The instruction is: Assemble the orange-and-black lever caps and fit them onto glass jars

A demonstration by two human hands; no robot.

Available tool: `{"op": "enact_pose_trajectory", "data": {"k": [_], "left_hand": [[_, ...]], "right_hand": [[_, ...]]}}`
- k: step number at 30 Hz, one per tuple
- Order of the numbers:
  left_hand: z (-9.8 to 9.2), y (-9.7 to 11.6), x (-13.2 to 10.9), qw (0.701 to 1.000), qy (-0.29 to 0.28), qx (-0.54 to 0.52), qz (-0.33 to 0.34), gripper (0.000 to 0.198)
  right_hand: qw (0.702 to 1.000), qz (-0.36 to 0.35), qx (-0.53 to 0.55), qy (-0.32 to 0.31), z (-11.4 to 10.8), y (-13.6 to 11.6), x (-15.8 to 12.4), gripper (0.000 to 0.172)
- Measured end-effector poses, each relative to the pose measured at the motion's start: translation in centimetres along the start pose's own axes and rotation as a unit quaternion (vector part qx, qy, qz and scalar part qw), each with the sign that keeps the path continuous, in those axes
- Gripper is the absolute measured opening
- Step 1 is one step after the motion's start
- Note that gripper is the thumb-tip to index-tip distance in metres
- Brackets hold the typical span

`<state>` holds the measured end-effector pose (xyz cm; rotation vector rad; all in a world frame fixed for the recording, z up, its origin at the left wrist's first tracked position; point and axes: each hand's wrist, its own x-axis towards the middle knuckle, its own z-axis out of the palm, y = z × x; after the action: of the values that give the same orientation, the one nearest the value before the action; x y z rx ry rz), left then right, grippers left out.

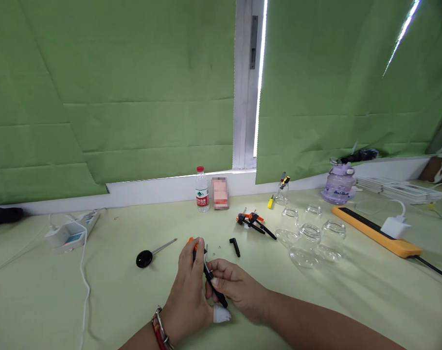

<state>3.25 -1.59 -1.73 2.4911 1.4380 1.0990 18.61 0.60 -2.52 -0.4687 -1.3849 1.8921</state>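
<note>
My left hand [187, 296] and my right hand [235, 288] meet low in the middle of the table, both closed on one small black clamp with an orange tip [206, 270]. The left hand has a bandaged thumb and bracelets at the wrist. The right hand's fingers pinch the clamp's black handle. A screwdriver with a round black handle [145, 257] lies just left of the hands. A loose black clamp part [235, 246] lies just beyond the right hand. Two more black and orange clamps [255, 222] lie farther back.
Several clear glass jars [308, 238] stand at the right. An orange power strip [377, 230] with a white plug, a purple water jug [338, 183], a water bottle [202, 189] and a white power strip [72, 232] sit around the table. Green blinds hang behind.
</note>
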Motion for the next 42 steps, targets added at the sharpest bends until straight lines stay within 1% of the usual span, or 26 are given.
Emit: {"op": "enact_pose_trajectory", "data": {"k": [5,7,11,15,25,30,34,36,38,40,41,42], "left_hand": [[0.3,0.0,-0.1,1.000,0.001,0.004,0.003,0.131],[0.3,0.1,-0.1,1.000,0.001,0.002,0.005,0.130],[0.2,0.4,-0.2,1.000,0.003,0.002,-0.014,0.116],[0.1,0.7,-0.1,1.000,0.026,0.014,-0.009,0.105],[-0.6,1.0,0.0,1.000,0.025,-0.001,0.016,0.102],[-0.9,1.0,0.1,0.999,0.028,-0.015,0.020,0.101],[-0.9,0.6,-0.2,1.000,0.016,-0.020,0.012,0.104],[-1.0,0.5,-0.2,1.000,0.005,-0.026,-0.006,0.106],[-1.0,0.5,-0.2,0.999,-0.004,-0.039,-0.031,0.107],[-1.2,0.6,-0.1,0.997,-0.011,-0.051,-0.052,0.107],[-1.3,0.7,0.0,0.996,-0.015,-0.056,-0.061,0.107],[-1.4,0.8,0.0,0.996,-0.020,-0.059,-0.067,0.106]], "right_hand": [[0.999,0.005,0.034,-0.005,-0.2,0.6,0.1,0.031],[0.999,0.008,0.045,-0.007,-0.2,0.7,0.1,0.031],[0.998,0.020,0.058,-0.007,-0.1,0.5,0.0,0.031],[0.998,0.029,0.062,-0.010,-0.1,0.4,0.1,0.032],[0.998,0.008,0.042,-0.043,-0.5,0.6,0.2,0.037],[0.998,0.008,0.027,-0.047,-0.4,0.5,0.2,0.039],[0.999,0.023,0.003,-0.049,-0.6,0.3,0.2,0.042],[0.998,0.029,-0.032,-0.049,-1.2,0.1,0.5,0.042],[0.995,0.031,-0.094,-0.013,-2.2,-0.2,0.9,0.041],[0.981,0.025,-0.183,0.066,-3.5,-0.5,1.3,0.038],[0.963,0.018,-0.245,0.107,-4.2,-0.6,1.5,0.035],[0.937,0.007,-0.319,0.140,-4.9,-0.6,1.7,0.032]]}}
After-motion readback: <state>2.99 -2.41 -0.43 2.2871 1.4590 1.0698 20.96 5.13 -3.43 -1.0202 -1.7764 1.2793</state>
